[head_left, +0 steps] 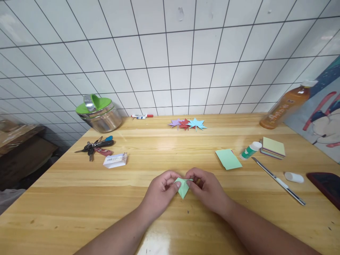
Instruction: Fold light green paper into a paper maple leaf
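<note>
A small folded piece of green paper (183, 192) sits between the person's two hands, near the front middle of the desk (106, 198). It lies to the right of the left hand (162, 189) and to the left of the right hand (207, 189), with neither hand clearly nearer, since each pinches one of its far corners. The paper's broad edge faces the wall, running across from hand to hand, and its sharp tip points back toward the person. Both thumbs press on the upper face, while the fingers curl behind the far edge; whether the paper touches the desk cannot be told. Beyond the right hand lie some loose green sheets (228, 159), with a glue stick (247, 153) just beside them, its green label bearing pale marks too small to read. Farther right, a tilted-looking bottle (285, 104) of amber drink carries light lettering down its side, too blurred to make out. On the left, a small white box (115, 161) shows a printed barcode, its fine print unreadable. By the wall, a red-ended marker (142, 116) has dark printing along its white barrel, also illegible. No brand name can be read with certainty.
</note>
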`<act>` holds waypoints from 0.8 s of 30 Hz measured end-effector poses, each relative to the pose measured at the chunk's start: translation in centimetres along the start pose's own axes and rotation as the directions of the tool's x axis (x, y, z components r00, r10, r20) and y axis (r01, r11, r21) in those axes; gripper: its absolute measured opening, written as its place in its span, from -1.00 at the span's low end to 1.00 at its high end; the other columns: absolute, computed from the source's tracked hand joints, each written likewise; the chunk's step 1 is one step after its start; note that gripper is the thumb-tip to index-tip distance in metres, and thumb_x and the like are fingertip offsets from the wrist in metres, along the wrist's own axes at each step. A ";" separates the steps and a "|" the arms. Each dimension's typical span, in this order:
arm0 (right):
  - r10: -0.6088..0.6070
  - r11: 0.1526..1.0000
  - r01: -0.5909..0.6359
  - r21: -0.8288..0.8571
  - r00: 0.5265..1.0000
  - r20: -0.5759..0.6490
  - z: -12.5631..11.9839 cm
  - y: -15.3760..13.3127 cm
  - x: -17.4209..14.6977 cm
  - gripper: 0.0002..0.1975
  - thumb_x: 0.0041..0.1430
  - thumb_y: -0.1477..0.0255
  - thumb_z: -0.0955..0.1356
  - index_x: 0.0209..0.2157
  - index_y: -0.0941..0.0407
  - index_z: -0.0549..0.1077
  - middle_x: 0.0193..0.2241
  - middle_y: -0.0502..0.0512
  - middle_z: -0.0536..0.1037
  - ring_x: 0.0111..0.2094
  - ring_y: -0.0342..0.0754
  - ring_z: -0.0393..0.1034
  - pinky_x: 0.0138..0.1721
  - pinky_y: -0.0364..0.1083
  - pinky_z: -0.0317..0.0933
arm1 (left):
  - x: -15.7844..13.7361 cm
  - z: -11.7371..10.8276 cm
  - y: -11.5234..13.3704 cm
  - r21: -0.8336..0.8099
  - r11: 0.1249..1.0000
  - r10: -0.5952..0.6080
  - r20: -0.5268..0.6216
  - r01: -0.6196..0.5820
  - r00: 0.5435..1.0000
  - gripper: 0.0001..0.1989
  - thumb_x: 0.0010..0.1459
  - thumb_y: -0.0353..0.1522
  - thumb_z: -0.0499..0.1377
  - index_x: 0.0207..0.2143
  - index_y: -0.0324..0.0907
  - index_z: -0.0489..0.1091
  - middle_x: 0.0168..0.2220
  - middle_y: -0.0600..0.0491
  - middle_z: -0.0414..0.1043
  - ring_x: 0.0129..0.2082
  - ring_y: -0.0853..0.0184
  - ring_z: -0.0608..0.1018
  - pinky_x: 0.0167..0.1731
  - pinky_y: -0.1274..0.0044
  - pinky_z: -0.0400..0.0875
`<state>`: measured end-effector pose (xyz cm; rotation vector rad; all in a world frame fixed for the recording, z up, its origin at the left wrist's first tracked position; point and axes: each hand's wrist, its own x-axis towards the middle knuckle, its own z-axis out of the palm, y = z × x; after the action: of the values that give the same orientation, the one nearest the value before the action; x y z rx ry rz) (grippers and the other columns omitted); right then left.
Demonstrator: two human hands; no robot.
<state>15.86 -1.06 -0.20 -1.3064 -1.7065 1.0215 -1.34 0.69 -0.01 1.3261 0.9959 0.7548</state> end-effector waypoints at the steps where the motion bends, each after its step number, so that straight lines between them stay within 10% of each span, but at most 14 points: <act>1: -0.019 1.000 0.019 -0.003 1.000 -0.012 0.0 0.0 0.0 -0.86 0.10 0.51 0.24 -0.29 0.08 0.37 -0.51 -0.05 0.40 -0.54 -0.21 0.24 -0.54 -0.25 0.14 | 0.0 0.0 0.1 -0.028 1.000 -0.012 -0.009 0.012 1.000 -0.88 0.06 -0.34 0.14 -0.35 -0.22 0.32 -0.54 0.12 0.37 -0.53 0.46 0.35 -0.48 0.64 0.22; 9: -0.350 0.918 0.354 -0.176 0.935 0.057 -0.2 0.0 -0.3 -0.54 0.03 0.70 0.17 -0.09 0.00 0.34 -0.21 0.03 0.48 -0.21 -0.12 0.35 -0.18 -0.11 0.24 | 0.5 -0.4 0.6 -0.143 0.989 -0.050 -0.077 0.039 0.996 -0.83 0.01 -0.32 0.18 -0.36 -0.24 0.32 -0.52 0.11 0.38 -0.55 0.47 0.35 -0.55 0.67 0.23; 24: -0.423 0.852 0.374 -0.367 0.904 -0.062 -0.3 0.3 0.2 -0.84 0.10 0.55 0.30 -0.29 0.05 0.43 -0.36 0.02 0.54 -0.31 -0.10 0.36 -0.25 -0.09 0.23 | 0.4 -0.3 0.5 -0.102 0.994 -0.032 -0.044 0.027 0.998 -0.76 0.02 -0.26 0.18 -0.31 -0.23 0.33 -0.58 0.13 0.36 -0.59 0.46 0.39 -0.55 0.63 0.30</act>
<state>16.20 -0.82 -0.36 -1.1260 -1.9984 0.3852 -1.36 1.26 0.41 1.2088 0.9989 0.8060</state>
